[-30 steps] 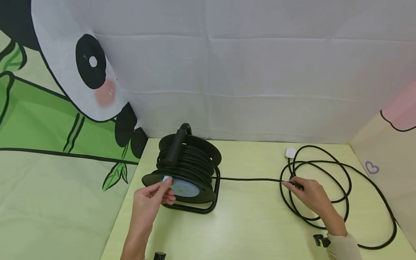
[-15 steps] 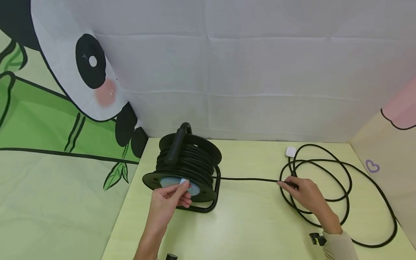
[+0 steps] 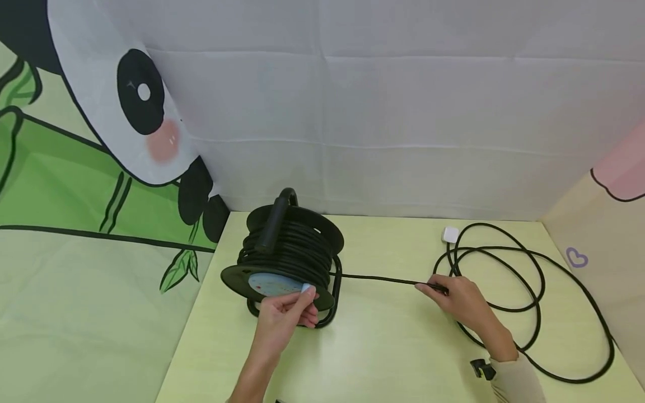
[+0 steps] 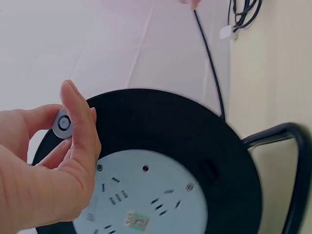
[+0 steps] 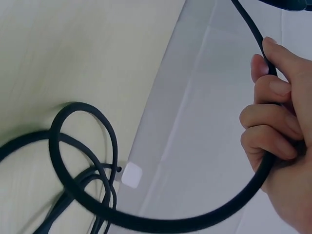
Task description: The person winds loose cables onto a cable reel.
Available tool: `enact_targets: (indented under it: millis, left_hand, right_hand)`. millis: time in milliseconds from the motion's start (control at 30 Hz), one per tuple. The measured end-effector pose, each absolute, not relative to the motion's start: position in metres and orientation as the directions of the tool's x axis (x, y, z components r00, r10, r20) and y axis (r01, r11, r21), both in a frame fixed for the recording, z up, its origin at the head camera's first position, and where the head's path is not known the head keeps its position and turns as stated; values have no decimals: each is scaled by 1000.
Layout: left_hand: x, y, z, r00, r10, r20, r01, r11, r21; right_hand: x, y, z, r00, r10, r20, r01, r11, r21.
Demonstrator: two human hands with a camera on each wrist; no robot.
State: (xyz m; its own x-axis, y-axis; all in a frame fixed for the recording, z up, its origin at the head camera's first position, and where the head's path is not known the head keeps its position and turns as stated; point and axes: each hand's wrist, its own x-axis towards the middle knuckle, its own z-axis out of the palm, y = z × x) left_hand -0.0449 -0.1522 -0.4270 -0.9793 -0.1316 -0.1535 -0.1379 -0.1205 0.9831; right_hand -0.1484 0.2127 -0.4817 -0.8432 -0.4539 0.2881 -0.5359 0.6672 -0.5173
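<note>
A black cable reel (image 3: 289, 246) wound with cable stands on the left of the table in the head view, its blue-grey socket plate (image 4: 161, 192) facing the left wrist camera. My left hand (image 3: 289, 313) pinches a small pale knob (image 4: 62, 124) near the rim of the reel's front flange. On the right, my right hand (image 3: 466, 299) grips the black cable (image 3: 375, 277), which runs from the reel into my fingers. In the right wrist view, curled fingers (image 5: 270, 119) wrap round it, and the cable bends away in a wide loop below.
Loose loops of cable (image 3: 536, 313) lie on the right of the table, with a white plug (image 3: 450, 234) at their back left. The reel's tubular stand (image 4: 295, 170) juts out at its side. A white cloth backdrop (image 3: 403, 140) hangs behind the table (image 3: 373, 347).
My left hand and the knob have moved right along the flange's front as the reel turns. My right hand has shifted left toward the reel, still gripping the cable.
</note>
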Motion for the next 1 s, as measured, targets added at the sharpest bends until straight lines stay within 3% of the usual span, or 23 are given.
enact_targets:
  millis: [433,1000]
  left_hand:
    - [-44,-136,-460,-966,-114,-231,-212,-158,965]
    - [-49,-127,-495,-954,-84,-286,-270,-166,948]
  right_hand:
    - [-161,250,-453,-788,-442,428,-615,594,-519]
    - [-188,268,-417,-749,-464,472,-655,621,-430]
